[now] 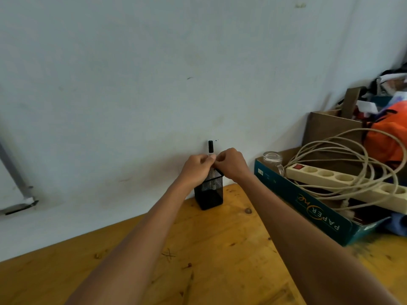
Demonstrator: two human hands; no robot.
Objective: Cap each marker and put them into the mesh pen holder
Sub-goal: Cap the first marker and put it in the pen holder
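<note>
Capped marker (210, 148) upright in holder (211, 194)

A lived-in home corner used for storage, by the look of it: a scuffed pine table (220, 249) against a marked white wall (154, 73), with a cardboard paper box (308, 208) of tangled power strip (343, 181) and clutter far right.

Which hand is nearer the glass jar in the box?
Right. The right hand is at the marker over the mesh pen holder, just left of the glass jar; the left hand is farther left.
</note>
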